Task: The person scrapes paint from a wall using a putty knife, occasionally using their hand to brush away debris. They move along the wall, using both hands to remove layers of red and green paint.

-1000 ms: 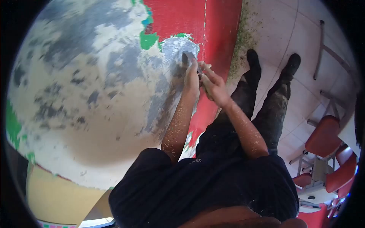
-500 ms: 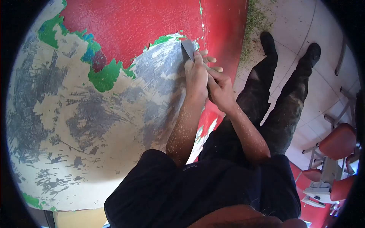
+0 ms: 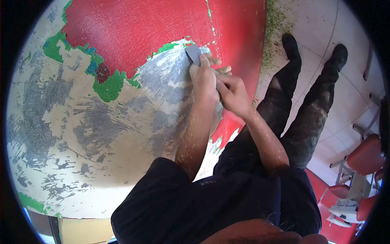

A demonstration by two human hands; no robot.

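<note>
A scraper (image 3: 193, 54) with a flat grey blade rests against a large curved surface (image 3: 105, 134), at the edge of a scraped patch. My left hand (image 3: 204, 83) is closed around it near the blade, some fingers reaching past the tool. Lower on the handle, my right hand (image 3: 235, 94) is wrapped close beside the left; most of the handle is hidden by the hands. Red paint (image 3: 134, 32) covers the surface above the blade. Ragged green paint (image 3: 111, 87) borders the scraped area, which shows grey and cream. Pale flakes cling to both forearms.
Greenish paint chips (image 3: 276, 28) lie on the tiled floor (image 3: 315, 24) along the surface's base. My legs, in dark trousers (image 3: 310, 110), stand at the right. Red chairs (image 3: 365, 154) on metal frames stand at the lower right, over a red floor area.
Both hands and the scraper have shifted slightly left along the surface, and the blade shows more of its flat face. The whole view has also moved a little. Both hands keep their hold.
</note>
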